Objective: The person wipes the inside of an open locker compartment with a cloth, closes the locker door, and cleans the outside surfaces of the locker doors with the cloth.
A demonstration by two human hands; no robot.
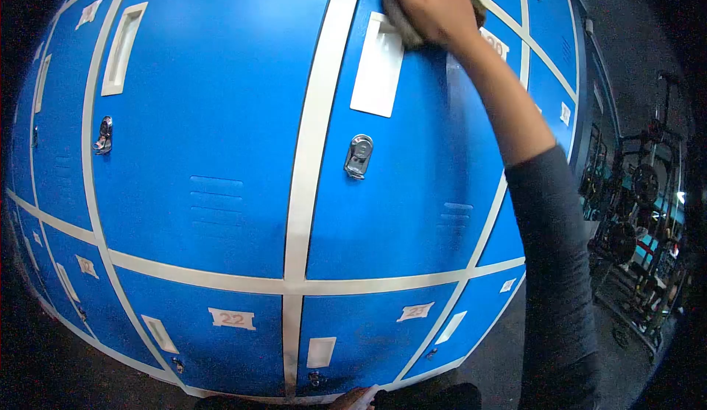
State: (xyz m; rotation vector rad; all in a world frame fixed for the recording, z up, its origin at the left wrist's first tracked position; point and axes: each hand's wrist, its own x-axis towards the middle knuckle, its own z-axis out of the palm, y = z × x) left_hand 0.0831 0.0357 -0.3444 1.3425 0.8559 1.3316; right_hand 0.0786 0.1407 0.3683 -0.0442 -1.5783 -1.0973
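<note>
My right hand (434, 5) is raised at the top of the view, pressing a dark grey-brown cloth (401, 20) against the upper part of a blue locker door (398, 211). The hand is slightly smeared by motion, and its fingertips are partly cut off by the upper edge. Below the cloth are the door's white recessed handle (378, 79) and a metal lock latch (359, 157). At the bottom edge a small part of my left hand (356, 398) shows low in front of the lockers; its fingers cannot be made out.
More blue lockers with white frames surround this door, including ones with number plates 22 (232, 318) and 23 (416, 312). Another latch (103, 135) sticks out from the door on the left. Gym racks with weight plates (646, 182) stand at the right on a dark floor.
</note>
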